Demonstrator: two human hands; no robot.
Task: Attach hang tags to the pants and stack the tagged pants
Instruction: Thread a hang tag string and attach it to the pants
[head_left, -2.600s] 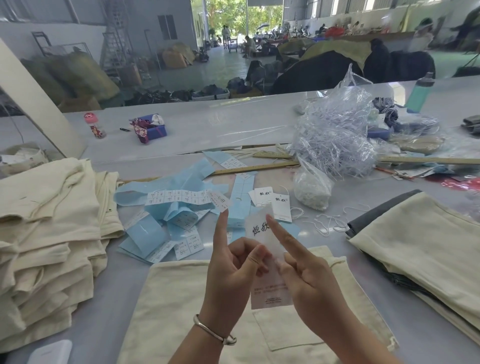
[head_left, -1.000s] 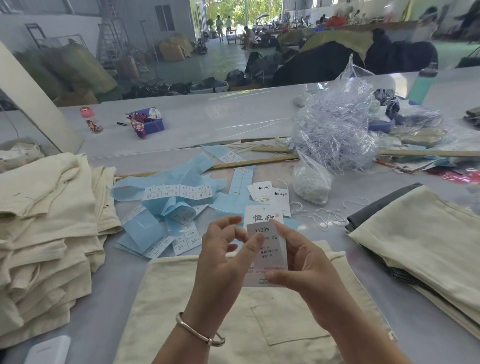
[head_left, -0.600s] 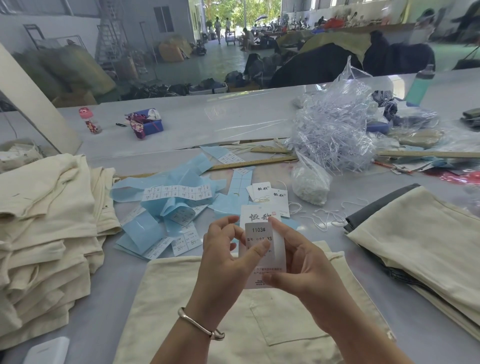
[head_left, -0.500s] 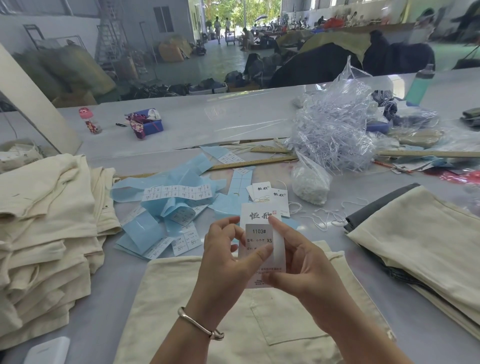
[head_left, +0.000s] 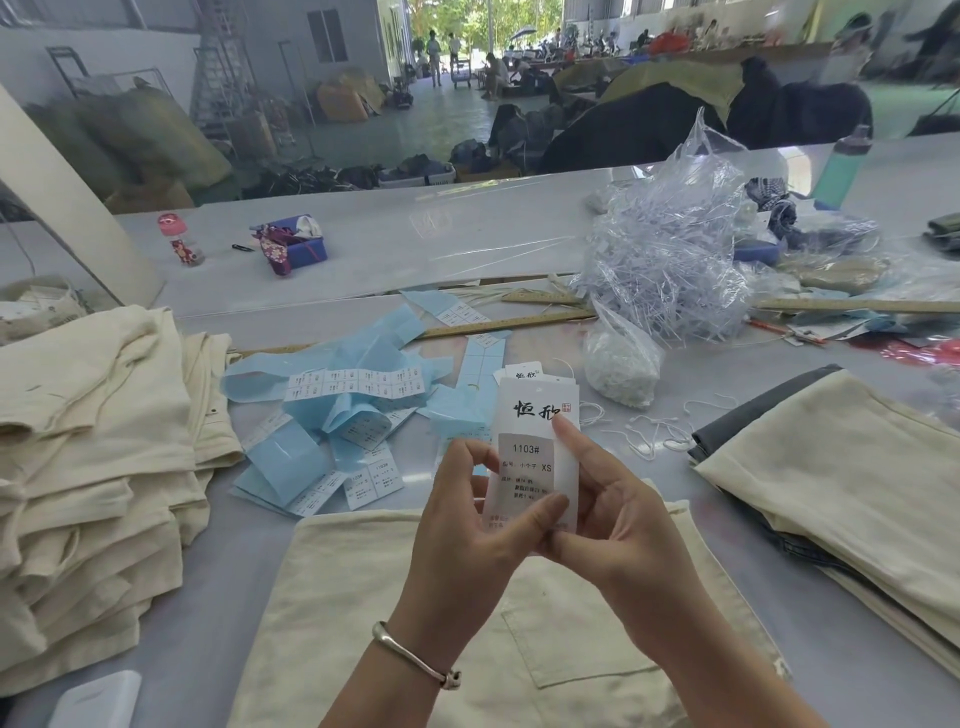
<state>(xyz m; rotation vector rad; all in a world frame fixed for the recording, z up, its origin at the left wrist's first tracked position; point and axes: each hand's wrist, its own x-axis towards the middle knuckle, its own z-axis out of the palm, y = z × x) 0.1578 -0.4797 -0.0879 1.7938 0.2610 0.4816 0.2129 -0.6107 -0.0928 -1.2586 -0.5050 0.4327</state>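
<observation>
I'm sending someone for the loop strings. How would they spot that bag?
Start at the big heap of crinkled clear plastic on the table's far right. Leaning against its near side is a small clear bag stuffed with white strings. Unlike the heap, it is compact and solid white inside.

Hang tag (head_left: 535, 447) now faces up (sticker showing), both hands pinching.
</observation>
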